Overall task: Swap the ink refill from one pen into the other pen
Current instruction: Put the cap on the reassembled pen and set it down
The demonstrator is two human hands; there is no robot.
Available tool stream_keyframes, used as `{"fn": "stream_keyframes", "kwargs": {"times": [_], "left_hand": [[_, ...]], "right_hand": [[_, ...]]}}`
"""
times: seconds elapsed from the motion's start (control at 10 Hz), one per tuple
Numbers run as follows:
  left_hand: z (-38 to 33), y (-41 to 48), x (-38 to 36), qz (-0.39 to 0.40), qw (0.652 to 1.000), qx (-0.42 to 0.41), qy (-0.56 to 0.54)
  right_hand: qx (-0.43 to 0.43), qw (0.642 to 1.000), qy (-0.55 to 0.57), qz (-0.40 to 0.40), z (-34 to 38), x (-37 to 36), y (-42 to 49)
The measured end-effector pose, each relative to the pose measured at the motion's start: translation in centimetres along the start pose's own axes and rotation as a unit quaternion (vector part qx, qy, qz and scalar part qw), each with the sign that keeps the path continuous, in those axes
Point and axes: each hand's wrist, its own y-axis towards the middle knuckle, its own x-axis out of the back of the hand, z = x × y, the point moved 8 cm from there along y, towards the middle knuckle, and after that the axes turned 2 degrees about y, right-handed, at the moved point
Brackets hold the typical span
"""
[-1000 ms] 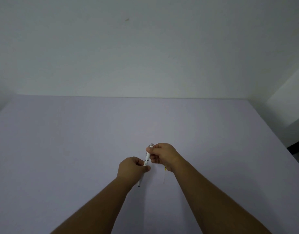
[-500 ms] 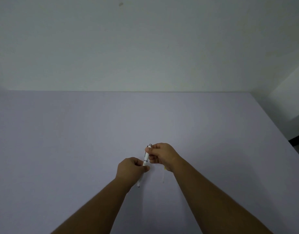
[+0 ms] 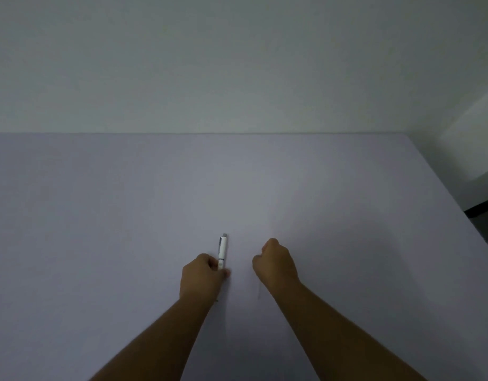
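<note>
Since the earlier frame the hands had parted; the right hand (image 3: 275, 264) had let go of the white pen (image 3: 222, 251) and sat curled beside it, grip contents unclear. Left hand (image 3: 203, 276) kept its grip closed on the pen's lower end, cap pointing away, over the pale bench (image 3: 99, 215).
</note>
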Motion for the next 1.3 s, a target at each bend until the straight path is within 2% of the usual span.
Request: {"fn": "stream_keyframes", "kwargs": {"times": [0.5, 1.3], "left_hand": [[-0.4, 0.2, -1.0, 0.011, 1.0, -0.002, 0.016], [0.0, -0.6, -0.4, 0.005, 1.0, -0.012, 0.02]], "right_hand": [[0.078, 0.997, 0.016, 0.016, 3.2, -3.0, 0.0], [0.089, 0.995, 0.027, -0.019, 3.2, -1.6, -1.4]]}}
